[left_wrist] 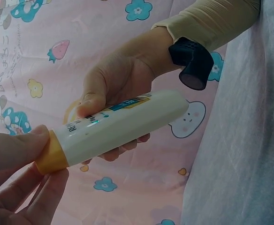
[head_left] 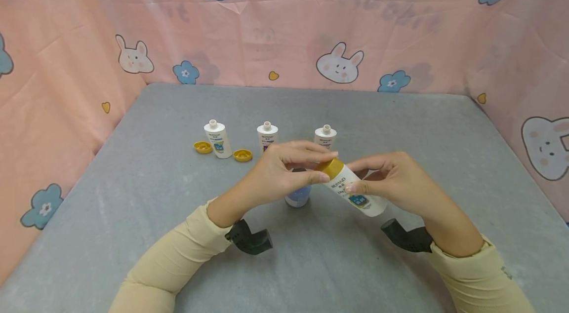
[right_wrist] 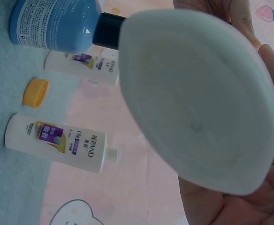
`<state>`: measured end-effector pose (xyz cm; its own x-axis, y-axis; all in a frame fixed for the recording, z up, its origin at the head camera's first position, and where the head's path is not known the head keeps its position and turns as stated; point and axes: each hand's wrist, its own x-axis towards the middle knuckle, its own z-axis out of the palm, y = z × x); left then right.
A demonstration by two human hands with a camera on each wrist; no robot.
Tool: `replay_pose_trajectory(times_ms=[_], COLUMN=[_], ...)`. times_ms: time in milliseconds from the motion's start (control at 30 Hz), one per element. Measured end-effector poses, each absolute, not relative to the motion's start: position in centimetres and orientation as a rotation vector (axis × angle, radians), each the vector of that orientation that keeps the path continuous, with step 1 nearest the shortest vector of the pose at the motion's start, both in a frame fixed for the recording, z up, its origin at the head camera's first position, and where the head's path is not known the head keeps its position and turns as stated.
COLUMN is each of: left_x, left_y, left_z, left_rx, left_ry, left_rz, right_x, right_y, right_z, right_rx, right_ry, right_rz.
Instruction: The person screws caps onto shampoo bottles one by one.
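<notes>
A white shampoo bottle (head_left: 371, 207) with a gold cap (head_left: 332, 167) is held tilted above the table, cap end up and to the left. My left hand (head_left: 284, 167) pinches the cap between thumb and fingers. Around the bottle's body my right hand (head_left: 395, 182) keeps its grip, thumb on the label side, as the left wrist view also shows. The bottle's pale base (right_wrist: 198, 103) fills much of the right wrist view. Under my left hand stands a blue bottle (head_left: 298, 197) with a dark top, partly hidden.
Three uncapped white bottles stand in a row behind my hands: left (head_left: 218, 142), middle (head_left: 267, 136) and right (head_left: 326, 136). My hands partly cover the last two. Two loose gold caps, one left (head_left: 203, 147) and one right (head_left: 242, 155), lie beside the left bottle. Pink curtains (head_left: 266, 31) surround the grey table (head_left: 133, 204).
</notes>
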<state>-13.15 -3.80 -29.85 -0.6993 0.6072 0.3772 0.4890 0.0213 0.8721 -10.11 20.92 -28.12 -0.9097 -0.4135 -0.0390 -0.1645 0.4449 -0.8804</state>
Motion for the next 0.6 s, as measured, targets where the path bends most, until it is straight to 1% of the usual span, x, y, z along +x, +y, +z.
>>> replay_pose_trajectory(times_ms=[600], left_x=[-13.28], left_y=[-4.03], left_z=[-29.82], left_rx=[1.297], left_ry=[2.150], left_rz=[1.757], right_x=[-10.31], right_y=[21.04], right_z=[-28.32], right_rx=[-0.597], right_ry=[2.388], right_rz=[-1.499])
